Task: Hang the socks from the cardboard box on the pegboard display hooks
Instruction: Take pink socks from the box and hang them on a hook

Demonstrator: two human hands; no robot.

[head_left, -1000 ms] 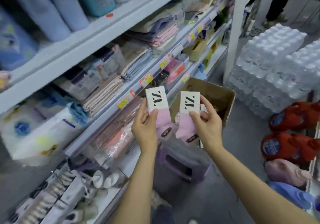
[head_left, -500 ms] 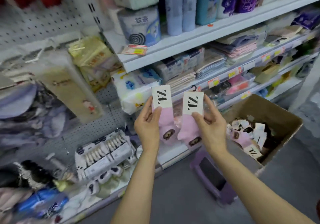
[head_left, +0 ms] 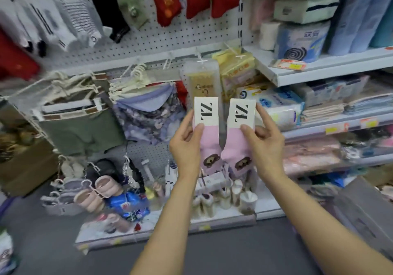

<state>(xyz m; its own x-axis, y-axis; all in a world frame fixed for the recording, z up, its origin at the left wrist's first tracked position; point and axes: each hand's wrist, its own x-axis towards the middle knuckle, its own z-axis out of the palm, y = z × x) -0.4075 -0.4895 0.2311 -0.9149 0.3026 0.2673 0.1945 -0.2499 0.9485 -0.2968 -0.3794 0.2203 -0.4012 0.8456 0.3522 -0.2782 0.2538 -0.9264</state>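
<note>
Each of the two pink socks carries a white card sleeve printed with a bold black "ZZ" mark: one [head_left: 206, 110] on the left pair, one [head_left: 242, 113] on the right; other shelf labels are too blurred to read

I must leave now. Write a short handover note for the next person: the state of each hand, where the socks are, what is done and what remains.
Left hand: pinches one pink sock pair just under its white card.
Right hand: pinches a second pink sock pair the same way.
Both pairs are held up side by side, apart, in front of the pegboard; neither is on a hook.
Done: two pairs in hand, facing the display.
Left: hang both pairs on a hook. The cardboard box is out of view.
</note>
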